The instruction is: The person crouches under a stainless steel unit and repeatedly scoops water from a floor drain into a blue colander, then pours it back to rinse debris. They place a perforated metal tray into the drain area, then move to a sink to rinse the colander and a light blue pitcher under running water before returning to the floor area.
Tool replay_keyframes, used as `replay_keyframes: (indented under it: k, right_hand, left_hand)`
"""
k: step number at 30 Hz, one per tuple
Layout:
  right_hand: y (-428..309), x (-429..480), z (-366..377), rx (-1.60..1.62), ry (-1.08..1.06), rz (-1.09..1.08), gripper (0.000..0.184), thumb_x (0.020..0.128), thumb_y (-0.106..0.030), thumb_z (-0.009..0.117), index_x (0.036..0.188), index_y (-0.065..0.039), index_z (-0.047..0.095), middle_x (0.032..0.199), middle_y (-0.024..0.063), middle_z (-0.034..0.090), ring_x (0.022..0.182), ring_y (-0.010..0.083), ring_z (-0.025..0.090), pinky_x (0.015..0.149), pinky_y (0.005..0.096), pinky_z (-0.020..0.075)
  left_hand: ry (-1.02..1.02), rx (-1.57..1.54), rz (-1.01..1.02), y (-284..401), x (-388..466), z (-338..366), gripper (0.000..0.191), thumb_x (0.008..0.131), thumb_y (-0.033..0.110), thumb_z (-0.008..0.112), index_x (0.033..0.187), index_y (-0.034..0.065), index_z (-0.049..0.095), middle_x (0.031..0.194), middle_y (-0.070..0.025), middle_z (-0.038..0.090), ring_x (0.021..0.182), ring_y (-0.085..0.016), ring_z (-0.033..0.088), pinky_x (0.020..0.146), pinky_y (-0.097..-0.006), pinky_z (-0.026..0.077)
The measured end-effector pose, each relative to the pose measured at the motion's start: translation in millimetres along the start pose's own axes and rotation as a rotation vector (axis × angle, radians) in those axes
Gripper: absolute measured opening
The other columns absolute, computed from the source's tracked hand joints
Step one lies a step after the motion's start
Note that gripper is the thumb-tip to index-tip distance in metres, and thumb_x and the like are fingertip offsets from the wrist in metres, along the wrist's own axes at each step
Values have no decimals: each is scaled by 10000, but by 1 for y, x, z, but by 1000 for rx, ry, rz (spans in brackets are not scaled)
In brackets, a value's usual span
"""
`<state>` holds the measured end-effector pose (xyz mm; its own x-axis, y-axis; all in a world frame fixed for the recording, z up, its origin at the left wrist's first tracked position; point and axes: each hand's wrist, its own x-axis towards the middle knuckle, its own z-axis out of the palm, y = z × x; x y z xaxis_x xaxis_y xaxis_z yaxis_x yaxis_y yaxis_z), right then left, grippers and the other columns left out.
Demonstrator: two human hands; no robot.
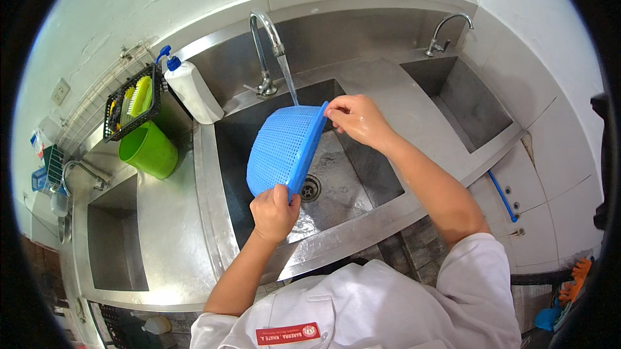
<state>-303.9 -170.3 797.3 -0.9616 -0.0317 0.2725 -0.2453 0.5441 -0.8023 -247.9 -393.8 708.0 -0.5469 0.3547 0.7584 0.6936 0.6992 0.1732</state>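
A blue perforated plastic basket [281, 147] is tilted on its side over the middle stainless steel sink [388, 189]. My left hand [275, 214] grips its rim at the near end. At the far end of the same rim, the wet fingers of my right hand [356, 121] pinch the edge. Water [287, 77] runs from the gooseneck faucet [267, 29] down to the basket's far side. The sink's drain [310, 189] shows beside the rim, and the basket hides part of the sink floor.
Left of the sink stand a white pump bottle [194, 89], a green plastic bin [150, 150] and a black basket [155, 92] holding brushes. Other sinks lie to the left [116, 242] and right [473, 101], each with a faucet. The counter's front edge [359, 242] runs before my body.
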Motion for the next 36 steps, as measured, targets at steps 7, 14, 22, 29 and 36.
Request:
replay_keyframes:
  k: [7,14,22,29,36]
  right_hand:
    - [-14,4,-3,-160,-22,-45,235,776,-224,589,832,1,626,737,176,623,683,269,619,631,354,472]
    - [-24,8,-1,-189,-76,-19,236,750,-218,595,793,11,629,761,194,624,701,320,615,666,384,475]
    - [-28,12,14,-263,10,-233,165,650,-156,618,711,-5,645,708,188,618,696,336,620,673,389,487]
    - [-30,12,18,-250,-32,-203,139,620,-116,636,677,10,638,704,214,613,697,356,620,676,395,496]
    - [-31,12,39,-294,22,-214,147,611,-73,626,666,63,621,696,279,589,703,397,617,656,432,502]
  left_hand:
    - [78,-16,41,1,-4,4,282,555,43,679,662,60,419,496,-80,443,419,-254,480,387,-349,377]
    - [123,-39,27,17,-10,11,270,571,39,671,687,59,429,516,-91,439,434,-268,479,397,-361,382]
    - [88,-61,-14,42,-19,23,310,678,97,713,692,49,408,490,-87,439,387,-253,468,369,-342,367]
    - [9,-40,-62,54,-22,31,392,675,203,764,701,47,405,492,-71,458,388,-250,476,372,-342,376]
    - [-127,-20,-172,53,-23,35,398,714,254,732,753,35,402,522,-105,509,433,-308,518,406,-387,400]
